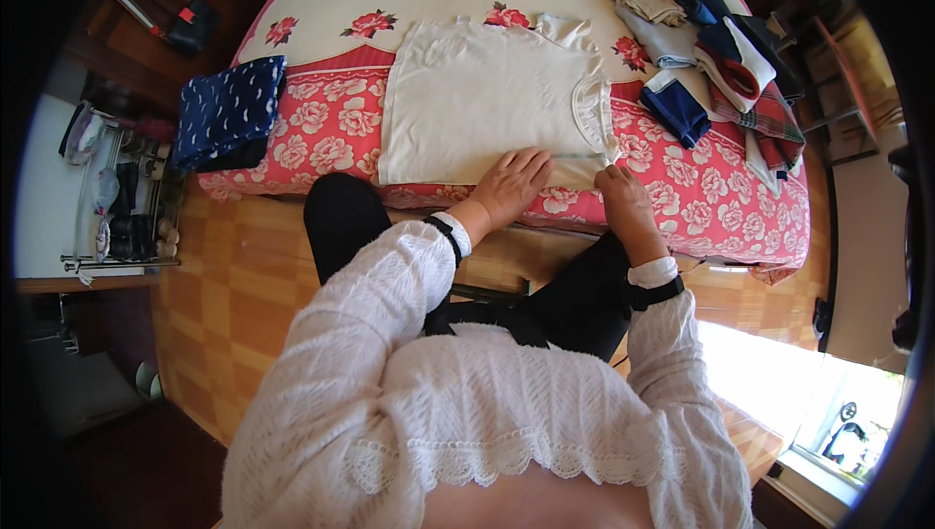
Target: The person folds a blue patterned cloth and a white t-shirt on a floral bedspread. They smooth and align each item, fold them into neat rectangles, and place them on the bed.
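Note:
A cream T-shirt (482,98) lies spread sideways on the bed, its neckline towards the right and its hem at the left. My left hand (513,182) rests flat on the shirt's near edge, fingers extended. At the near right corner, beside the collar, my right hand (624,200) pinches the fabric with bent fingers; the fingertips are partly hidden. Between the hands a strip of the near side is folded over. The far sleeve (566,28) bends back at the upper right.
A folded navy patterned cloth (230,109) sits at the bed's left corner. To the right are folded blue jeans fabric (676,109), a beige garment (650,3) and a red plaid garment (767,120). The floral bedspread (321,127) hangs over the near edge. A shoe rack (120,200) stands left.

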### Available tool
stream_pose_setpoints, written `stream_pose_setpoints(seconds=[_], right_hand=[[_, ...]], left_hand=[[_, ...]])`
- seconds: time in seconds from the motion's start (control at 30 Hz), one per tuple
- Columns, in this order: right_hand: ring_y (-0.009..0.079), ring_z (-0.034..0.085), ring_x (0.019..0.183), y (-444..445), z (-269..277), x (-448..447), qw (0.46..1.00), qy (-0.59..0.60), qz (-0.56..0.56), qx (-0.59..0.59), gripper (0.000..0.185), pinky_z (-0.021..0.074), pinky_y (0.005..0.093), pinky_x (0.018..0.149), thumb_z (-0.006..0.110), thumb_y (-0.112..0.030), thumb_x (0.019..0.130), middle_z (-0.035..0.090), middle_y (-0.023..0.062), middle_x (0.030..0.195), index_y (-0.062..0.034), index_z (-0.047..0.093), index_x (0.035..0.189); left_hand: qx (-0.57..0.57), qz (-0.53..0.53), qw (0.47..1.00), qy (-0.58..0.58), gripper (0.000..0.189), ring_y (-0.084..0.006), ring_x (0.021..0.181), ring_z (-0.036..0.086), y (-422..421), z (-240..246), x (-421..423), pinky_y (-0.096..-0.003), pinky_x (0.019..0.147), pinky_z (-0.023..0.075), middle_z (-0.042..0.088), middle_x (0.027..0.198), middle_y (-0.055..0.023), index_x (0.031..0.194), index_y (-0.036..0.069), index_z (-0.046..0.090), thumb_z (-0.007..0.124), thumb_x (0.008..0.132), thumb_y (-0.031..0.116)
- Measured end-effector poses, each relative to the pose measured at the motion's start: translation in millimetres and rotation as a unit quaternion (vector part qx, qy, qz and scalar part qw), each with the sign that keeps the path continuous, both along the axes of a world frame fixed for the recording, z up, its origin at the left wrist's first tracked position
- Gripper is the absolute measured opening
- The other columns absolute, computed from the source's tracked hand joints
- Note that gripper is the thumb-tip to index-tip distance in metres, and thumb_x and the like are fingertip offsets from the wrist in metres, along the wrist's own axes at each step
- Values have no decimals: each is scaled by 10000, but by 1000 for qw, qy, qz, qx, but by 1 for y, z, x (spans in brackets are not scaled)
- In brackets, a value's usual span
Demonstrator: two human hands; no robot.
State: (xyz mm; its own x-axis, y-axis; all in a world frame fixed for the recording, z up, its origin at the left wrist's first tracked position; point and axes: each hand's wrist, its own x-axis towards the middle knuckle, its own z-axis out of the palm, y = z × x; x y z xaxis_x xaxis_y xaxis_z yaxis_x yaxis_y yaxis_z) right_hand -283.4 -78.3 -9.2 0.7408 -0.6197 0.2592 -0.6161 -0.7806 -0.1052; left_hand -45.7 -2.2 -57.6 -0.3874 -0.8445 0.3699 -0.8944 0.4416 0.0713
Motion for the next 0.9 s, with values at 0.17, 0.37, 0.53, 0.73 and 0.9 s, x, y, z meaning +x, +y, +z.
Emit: stream_pose_setpoints(seconds=[0.17, 0.37, 0.53, 0.73, 0.9], right_hand=[[347, 604, 948, 3, 8, 6, 991, 95, -28, 84, 84, 514, 429, 777, 515, -12, 822, 595, 146, 943, -46, 573, 873], [326, 594, 991, 16, 16, 24, 999, -16, 44, -4, 208, 530, 412, 808, 581, -19, 798, 577, 128, 1010, -68, 604, 999], [377, 583, 1086, -6, 11, 14, 980, 63, -29, 187, 318, 489, 474, 909, 597, -142, 879, 597, 185, 1145, -57, 571, 1184], [367, 619, 1038, -73, 47, 10, 989, 48, -16, 141, 326, 485, 456, 915, 613, -222, 905, 659, 180, 1083, -43, 595, 1178], [367, 640, 1012, -137, 85, 61, 985, 82, -24, 149, 272, 508, 438, 887, 640, -152, 881, 673, 191, 1069, -41, 631, 1128]], left_hand=[[-2, 4, 1000, -8, 525, -307, 1353, 409, 4, 6, -1, -445, 1120, 316, 463, 1434, -136, 1361, 34, 479, 571, 858, 151], [9, 16, 1000, 23, 717, -344, 1403, 331, 12, 11, -1, -470, 1163, 249, 373, 1495, -173, 1434, 46, 397, 679, 809, 258], [104, -19, 994, 42, 733, -353, 1410, 318, 7, 20, 16, -470, 1176, 226, 367, 1495, -190, 1460, 49, 370, 656, 846, 330], [125, -12, 989, 72, 677, -380, 1387, 338, -17, 37, 64, -472, 1159, 251, 382, 1475, -220, 1451, 46, 386, 600, 887, 351], [132, 18, 981, 139, 602, -389, 1332, 399, -33, 43, 93, -472, 1111, 316, 421, 1436, -225, 1433, 21, 392, 573, 938, 311]])
